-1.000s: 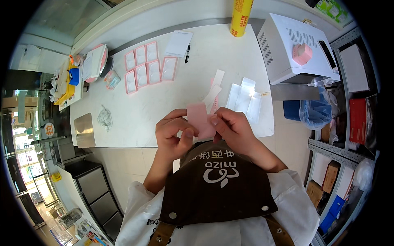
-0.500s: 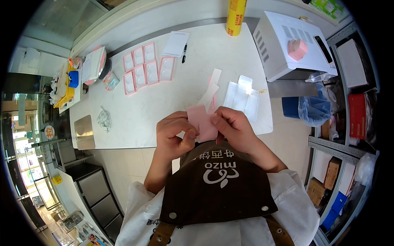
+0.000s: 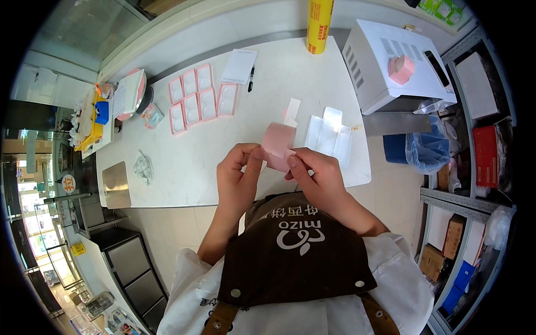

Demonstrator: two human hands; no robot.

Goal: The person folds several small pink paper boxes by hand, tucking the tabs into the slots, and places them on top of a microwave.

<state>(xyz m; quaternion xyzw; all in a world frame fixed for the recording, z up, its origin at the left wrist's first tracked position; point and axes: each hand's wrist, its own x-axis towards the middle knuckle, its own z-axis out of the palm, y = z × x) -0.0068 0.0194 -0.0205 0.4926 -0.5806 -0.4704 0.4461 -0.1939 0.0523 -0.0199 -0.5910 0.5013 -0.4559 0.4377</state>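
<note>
A pink card piece [image 3: 279, 138] is bent into a curved loop above the table's front edge, in front of my apron. My left hand [image 3: 241, 170] pinches its left side between thumb and fingers. On the opposite side my right hand [image 3: 319, 172] grips the lower right part, with the thumb on top. Whether the card's ends are joined cannot be made out. Just beyond it lies a white strip [image 3: 291, 111] with a bit of pink beside it. To the right of the card, an unfolded white box [image 3: 329, 137] lies flat on the table.
Several pink trays with clear inserts [image 3: 191, 106] sit together at the back left. Near them are white paper [image 3: 240, 66] and a black pen [image 3: 250, 79]. A yellow roll [image 3: 319, 28] stands behind. On the right, a microwave [image 3: 385, 67] carries pink card rings [image 3: 401, 70].
The pink card has gone from nearly flat to curved and has risen away from my apron. My left fingers have straightened along its edge. My right hand keeps its grip.
</note>
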